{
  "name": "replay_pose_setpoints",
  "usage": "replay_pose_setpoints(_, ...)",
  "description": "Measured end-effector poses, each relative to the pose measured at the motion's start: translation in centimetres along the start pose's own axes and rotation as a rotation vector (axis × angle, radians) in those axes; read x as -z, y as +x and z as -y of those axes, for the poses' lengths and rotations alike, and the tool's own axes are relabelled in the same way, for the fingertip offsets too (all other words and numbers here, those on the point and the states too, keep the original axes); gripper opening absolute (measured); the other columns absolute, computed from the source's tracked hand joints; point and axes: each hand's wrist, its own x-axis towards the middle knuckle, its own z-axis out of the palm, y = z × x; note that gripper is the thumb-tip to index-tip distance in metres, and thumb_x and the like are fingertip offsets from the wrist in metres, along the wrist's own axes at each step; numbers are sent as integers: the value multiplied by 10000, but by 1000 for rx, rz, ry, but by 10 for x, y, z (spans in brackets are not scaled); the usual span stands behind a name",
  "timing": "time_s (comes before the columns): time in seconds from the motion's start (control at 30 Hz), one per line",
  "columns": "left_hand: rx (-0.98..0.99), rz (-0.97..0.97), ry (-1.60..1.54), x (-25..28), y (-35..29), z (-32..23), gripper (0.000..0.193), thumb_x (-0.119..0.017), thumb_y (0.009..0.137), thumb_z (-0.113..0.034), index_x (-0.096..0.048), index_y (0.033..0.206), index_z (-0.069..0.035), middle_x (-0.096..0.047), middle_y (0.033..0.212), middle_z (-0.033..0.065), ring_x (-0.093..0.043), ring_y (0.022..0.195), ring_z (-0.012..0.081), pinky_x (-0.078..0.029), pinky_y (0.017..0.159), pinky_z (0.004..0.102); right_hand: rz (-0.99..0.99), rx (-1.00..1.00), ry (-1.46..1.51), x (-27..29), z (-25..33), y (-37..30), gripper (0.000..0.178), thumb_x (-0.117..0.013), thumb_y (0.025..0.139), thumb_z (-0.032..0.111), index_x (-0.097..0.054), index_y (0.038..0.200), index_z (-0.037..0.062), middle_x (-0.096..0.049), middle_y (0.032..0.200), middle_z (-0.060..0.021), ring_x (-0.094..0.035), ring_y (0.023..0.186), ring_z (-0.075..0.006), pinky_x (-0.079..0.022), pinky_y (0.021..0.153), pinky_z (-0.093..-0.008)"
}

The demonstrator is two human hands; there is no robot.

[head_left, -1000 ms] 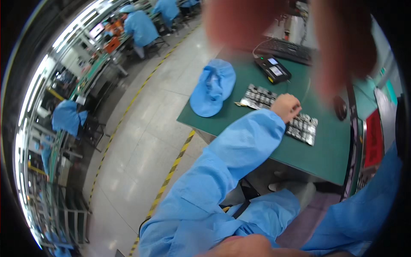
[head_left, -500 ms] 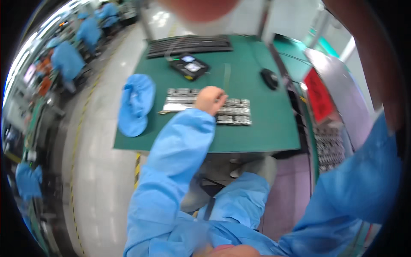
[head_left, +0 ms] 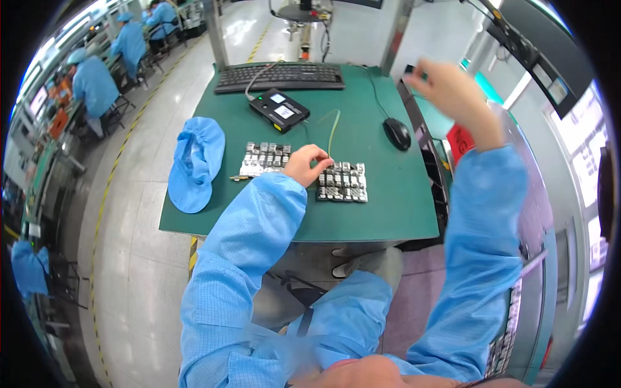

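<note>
My left hand [head_left: 305, 165] rests at the middle of the table between two groups of small silvery metal parts. Its thumb and forefinger are pinched together at the upper left corner of the right group [head_left: 343, 182]; what they hold is too small to make out. A thin yellowish-green strip [head_left: 334, 132] runs down to those fingertips. Partly behind the hand is the left group [head_left: 266, 155]. My right hand [head_left: 456, 97] is raised in the air above the table's right side, thumb and fingers apart, slightly blurred, with nothing visible in it.
A black device with small screens [head_left: 280, 110] lies behind the parts, a keyboard [head_left: 278, 77] at the back edge. A mouse [head_left: 396, 133] sits right; a blue cloth cap [head_left: 197, 165] lies left. Several people in blue [head_left: 97, 87] sit along a line far left.
My right arm has come down and forward from close before the camera, and its hand now shows. The left hand stays by the parts. The view has shifted and sharpened.
</note>
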Motion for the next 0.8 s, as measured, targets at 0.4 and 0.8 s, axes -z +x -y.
replay_pose_setpoints(0.4, 184, 111, 124, 0, 5, -3, 208, -703, 816, -251, -661, 809, -47, -640, 793, 82, -602, 781, 246, -475, 693, 352, -515, -251, 131, -267, -57, -38, 425, -647, 835, 323, -558, 1160, 65, -555, 1100, -143, -536, 1021, -340, -441, 853, -443)
replay_pose_setpoints(0.8, 172, 124, 122, -9, 10, 0, 188, -708, 800, -244, -667, 794, -60, -641, 792, 69, -585, 791, 245, -466, 718, 348, -329, -305, 113, -291, -62, -43, 455, -660, 807, 290, -538, 1189, 74, -516, 1155, -141, -505, 1044, -339, -455, 830, -441)
